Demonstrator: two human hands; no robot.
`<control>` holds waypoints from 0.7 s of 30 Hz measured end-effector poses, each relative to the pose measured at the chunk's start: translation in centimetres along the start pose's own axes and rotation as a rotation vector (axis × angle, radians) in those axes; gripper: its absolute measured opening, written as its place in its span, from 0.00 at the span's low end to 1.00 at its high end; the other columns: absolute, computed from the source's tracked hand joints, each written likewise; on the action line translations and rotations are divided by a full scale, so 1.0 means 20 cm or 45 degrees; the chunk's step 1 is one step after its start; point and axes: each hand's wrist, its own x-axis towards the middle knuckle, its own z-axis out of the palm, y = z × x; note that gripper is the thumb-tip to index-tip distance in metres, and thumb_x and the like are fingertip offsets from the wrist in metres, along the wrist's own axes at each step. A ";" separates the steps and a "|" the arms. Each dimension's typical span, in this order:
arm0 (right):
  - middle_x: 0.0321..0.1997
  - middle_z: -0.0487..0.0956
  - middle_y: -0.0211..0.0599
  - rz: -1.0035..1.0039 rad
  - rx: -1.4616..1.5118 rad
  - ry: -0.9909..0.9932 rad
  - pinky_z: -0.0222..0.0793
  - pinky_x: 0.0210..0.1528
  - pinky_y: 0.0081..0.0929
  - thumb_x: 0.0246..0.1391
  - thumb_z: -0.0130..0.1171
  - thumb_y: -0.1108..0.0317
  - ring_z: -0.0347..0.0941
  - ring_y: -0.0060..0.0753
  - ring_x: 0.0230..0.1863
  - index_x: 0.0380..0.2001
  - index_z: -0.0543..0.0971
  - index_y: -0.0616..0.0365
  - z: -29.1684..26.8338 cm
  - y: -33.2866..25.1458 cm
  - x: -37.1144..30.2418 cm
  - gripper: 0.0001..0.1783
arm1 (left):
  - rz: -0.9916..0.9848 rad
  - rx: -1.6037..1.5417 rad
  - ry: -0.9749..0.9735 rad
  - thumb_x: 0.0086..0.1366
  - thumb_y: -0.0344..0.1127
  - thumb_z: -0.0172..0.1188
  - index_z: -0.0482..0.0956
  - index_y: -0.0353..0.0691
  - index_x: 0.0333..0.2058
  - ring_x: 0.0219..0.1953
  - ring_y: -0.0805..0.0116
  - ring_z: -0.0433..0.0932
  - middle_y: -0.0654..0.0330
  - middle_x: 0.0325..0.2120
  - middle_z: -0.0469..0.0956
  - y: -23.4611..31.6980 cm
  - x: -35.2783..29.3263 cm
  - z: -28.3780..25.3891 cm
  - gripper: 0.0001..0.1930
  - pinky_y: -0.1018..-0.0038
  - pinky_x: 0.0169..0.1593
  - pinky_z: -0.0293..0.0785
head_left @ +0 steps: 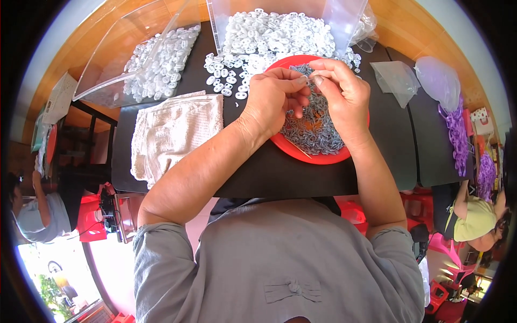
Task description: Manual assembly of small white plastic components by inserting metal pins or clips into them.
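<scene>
- Left hand (277, 96): grip pinched, its hold too small to identify.
- Right hand (343, 96): likewise pinched, just beside it.
- Red bowl (328, 159) beneath, holding grey pieces (307, 135).

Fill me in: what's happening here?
A person's left-hand grip and right-hand grip come close together over a round red plastic dish of small slim grey pieces. Anything pinched there is too small to tell. White oval pieces are heaped beyond; a folded cream cloth lies left.
</scene>
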 end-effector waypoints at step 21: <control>0.32 0.79 0.37 0.099 -0.758 -0.579 0.69 0.35 0.32 0.45 0.61 0.72 0.77 0.40 0.32 0.30 0.78 0.60 -0.09 -0.01 0.03 0.06 | 0.129 0.094 0.143 0.62 0.26 0.58 0.75 0.30 0.33 0.22 0.67 0.76 0.55 0.24 0.77 0.03 0.04 -0.05 0.04 0.75 0.22 0.70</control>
